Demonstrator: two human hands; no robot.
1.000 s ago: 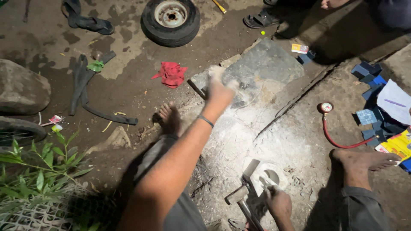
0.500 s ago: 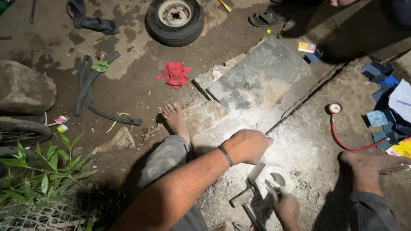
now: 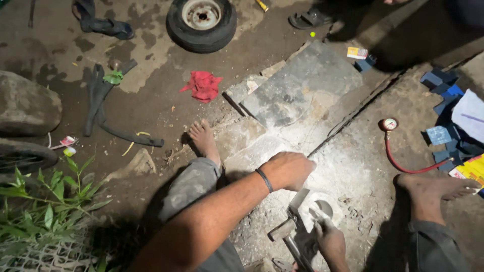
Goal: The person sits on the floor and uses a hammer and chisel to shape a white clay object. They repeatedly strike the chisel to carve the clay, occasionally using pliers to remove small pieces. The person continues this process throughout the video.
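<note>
Dusty ground [image 3: 151, 108] lit by a hard beam spreads below, patched with wet stains and broken concrete slabs [image 3: 297, 90]. Low between the person's bare feet sits a metal clamp tool [image 3: 297, 226], grey and chalk-coated, with a short handle bar sticking out to one side and a pale round piece [image 3: 321, 207] held at its upper end. The left hand [image 3: 288, 170] hangs closed in a loose fist just above the tool's top, knuckles up, a dark band on the wrist; whether it grips anything I cannot tell. The right hand [image 3: 330, 239] is curled shut around the tool's lower part, beside the round piece. The tool stands on rough, powdery rubble, so it could tip or skid if pressed unevenly, and the round piece might slip out because dust coats the metal. Fingers sit close to the clamping parts, so a pinch looks possible. The bare left foot [image 3: 204, 140] and right foot [image 3: 433, 186] rest near on both sides. Well apart lie a small wheel [image 3: 201, 22], a red rag [image 3: 203, 84], strips of black rubber [image 3: 101, 100] and a pressure gauge [image 3: 389, 124] on a red hose.
</note>
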